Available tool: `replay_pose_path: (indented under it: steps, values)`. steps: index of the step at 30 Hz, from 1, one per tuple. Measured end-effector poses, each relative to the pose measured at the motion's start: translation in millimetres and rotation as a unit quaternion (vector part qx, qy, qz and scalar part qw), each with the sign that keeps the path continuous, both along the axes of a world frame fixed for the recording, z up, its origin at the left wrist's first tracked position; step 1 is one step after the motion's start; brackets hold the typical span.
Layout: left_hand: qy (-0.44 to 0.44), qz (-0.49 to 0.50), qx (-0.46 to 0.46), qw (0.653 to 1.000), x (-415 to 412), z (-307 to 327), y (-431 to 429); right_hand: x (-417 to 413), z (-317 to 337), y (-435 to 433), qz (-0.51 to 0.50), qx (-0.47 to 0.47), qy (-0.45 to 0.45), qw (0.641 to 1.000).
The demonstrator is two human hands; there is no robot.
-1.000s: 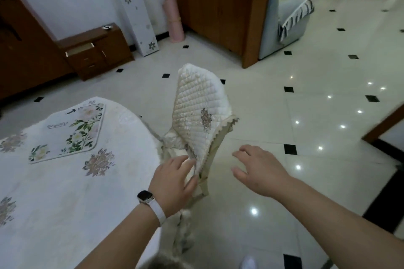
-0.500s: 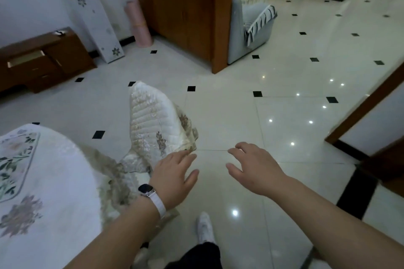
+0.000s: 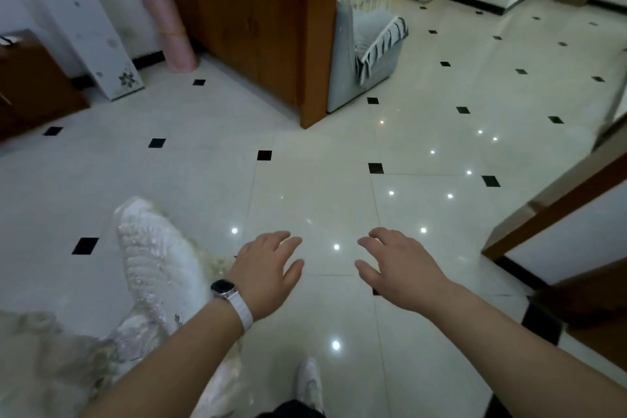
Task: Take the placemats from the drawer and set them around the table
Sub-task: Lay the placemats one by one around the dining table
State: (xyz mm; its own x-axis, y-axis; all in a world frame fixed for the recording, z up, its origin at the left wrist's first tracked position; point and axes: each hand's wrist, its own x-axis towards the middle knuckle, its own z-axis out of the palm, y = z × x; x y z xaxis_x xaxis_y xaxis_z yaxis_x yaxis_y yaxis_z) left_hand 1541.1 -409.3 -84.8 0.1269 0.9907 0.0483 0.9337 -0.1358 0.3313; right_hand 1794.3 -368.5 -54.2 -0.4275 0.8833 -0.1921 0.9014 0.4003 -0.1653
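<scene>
No placemat anywhere in view, so no telling its long axis or which way it points. At the left edge, mid-height, a low brown cabinet (image 3: 30, 85), cut off by the frame; probably houses the drawer, though shows no drawer front clearly. Lies up and left of both hands, well apart from them, nearer the left one. In the lower left corner, the cloth-covered table (image 3: 37, 360) edge, blurred, and just right of it a chair (image 3: 152, 265) in a quilted cover, back leaning toward upper left. Next, lower centre, the left hand (image 3: 268, 271), watch (image 3: 224, 288) at the wrist: palm down, fingers spread and loosely bent, gripping nothing, just right of the chair. Further right, the right hand (image 3: 400, 268), likewise spread and empty, fingertips aimed at the upper frame. Judged from this: empty-handed, facing open floor, with a leftward turn toward the cabinet needed before picking up any mat.
</scene>
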Motion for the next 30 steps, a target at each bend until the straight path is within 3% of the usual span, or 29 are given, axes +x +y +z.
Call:
replay_pose_path:
  steps: [6, 13, 23, 30]
  values:
    - [0.014, -0.05, 0.01, 0.999, 7, 14, 112, 7, 10, 92, -0.034, 0.021, 0.015, 0.999]
    - [0.037, -0.041, -0.002, 0.998, 12, 11, 203, -3, -1, 196, 0.003, 0.01, 0.037, 0.999]
    - [0.082, 0.081, -0.025, 0.993, 10, 18, 327, -13, -11, 385, 0.134, -0.002, 0.059, 0.989]
    - [0.105, 0.184, 0.016, 0.977, -3, 47, 376, -55, 5, 488, 0.248, 0.014, 0.08, 0.965]
